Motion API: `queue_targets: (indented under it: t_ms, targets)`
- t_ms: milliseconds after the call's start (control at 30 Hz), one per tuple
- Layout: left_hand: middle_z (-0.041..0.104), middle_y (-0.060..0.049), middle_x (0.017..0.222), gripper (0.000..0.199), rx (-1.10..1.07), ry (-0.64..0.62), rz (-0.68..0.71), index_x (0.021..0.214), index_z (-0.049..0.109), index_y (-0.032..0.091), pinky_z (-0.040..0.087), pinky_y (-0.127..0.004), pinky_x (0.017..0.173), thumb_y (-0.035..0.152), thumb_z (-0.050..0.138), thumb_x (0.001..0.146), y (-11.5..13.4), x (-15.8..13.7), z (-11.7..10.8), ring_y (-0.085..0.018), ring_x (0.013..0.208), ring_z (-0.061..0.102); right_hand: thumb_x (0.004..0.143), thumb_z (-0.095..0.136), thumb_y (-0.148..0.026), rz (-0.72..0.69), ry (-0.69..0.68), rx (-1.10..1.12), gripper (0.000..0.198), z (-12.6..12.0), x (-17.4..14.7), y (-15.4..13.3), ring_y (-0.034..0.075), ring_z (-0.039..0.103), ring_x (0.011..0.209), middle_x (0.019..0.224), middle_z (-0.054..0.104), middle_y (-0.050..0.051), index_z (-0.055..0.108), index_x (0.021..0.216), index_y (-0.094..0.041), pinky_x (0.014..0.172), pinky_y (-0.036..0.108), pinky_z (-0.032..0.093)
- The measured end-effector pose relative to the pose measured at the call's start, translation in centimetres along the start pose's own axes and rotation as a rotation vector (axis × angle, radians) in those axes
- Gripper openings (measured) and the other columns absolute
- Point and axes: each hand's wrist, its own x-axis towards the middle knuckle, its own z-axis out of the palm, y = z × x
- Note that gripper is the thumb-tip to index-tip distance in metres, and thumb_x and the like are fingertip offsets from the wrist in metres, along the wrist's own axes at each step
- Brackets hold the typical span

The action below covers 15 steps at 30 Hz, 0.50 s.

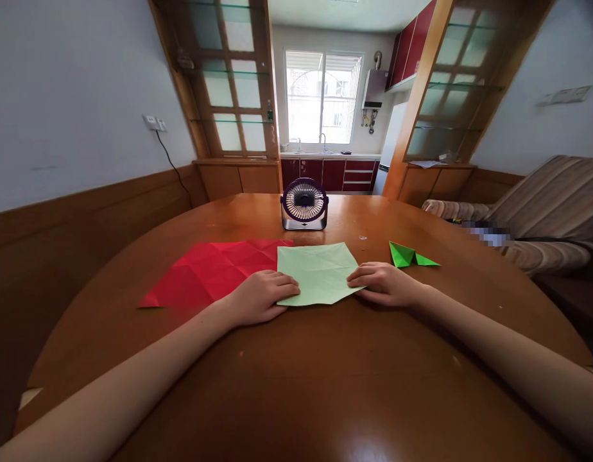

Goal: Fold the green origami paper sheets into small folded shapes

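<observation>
A creased light green sheet of paper (pixel 318 273) lies between my two hands, over the right edge of a red sheet. My left hand (pixel 262 295) grips its lower left corner, fingers on top and thumb hidden beneath. On the opposite side, my right hand (pixel 386 284) pinches the right corner, with fingers above and the thumb below. The red sheet of paper (pixel 214 269), crossed by fold lines, is spread flat to the left. Right of my right hand stands a small folded bright green paper piece (pixel 403 255) with pointed ends.
A small dark desk fan (pixel 304 202) stands on the round wooden table (pixel 316 378) beyond the papers. A striped armchair (pixel 541 205) is at the right, and a tiny white scrap (pixel 362 238) lies right of the fan.
</observation>
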Motion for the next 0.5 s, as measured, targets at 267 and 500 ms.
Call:
queue_targets:
  t_ms: [267, 500]
  targets:
    - [0.070, -0.006, 0.093, 0.026, -0.224, 0.099, -0.143, 0.099, 0.065, 0.018, 0.050, -0.024, 0.074, 0.026, 0.041, 0.097, 0.5, 0.1, 0.0, -0.015, 0.083, 0.066, 0.089, 0.061, -0.039, 0.122, 0.080, 0.317, 0.032, 0.1, -0.5, 1.0, 0.021, 0.063, 0.103, 0.113, 0.067, 0.012, 0.068, 0.114, -0.019, 0.089, 0.040, 0.052]
    - [0.070, -0.004, 0.095, 0.022, -0.310, 0.098, -0.150, 0.102, 0.064, 0.019, 0.051, -0.024, 0.075, 0.026, 0.045, 0.095, 0.6, 0.0, -0.2, -0.014, 0.086, 0.066, 0.084, 0.065, -0.051, 0.135, 0.059, 0.546, 0.045, 0.6, -1.0, 2.6, 0.025, 0.059, 0.116, 0.118, 0.066, 0.015, 0.068, 0.116, -0.019, 0.099, 0.048, 0.048]
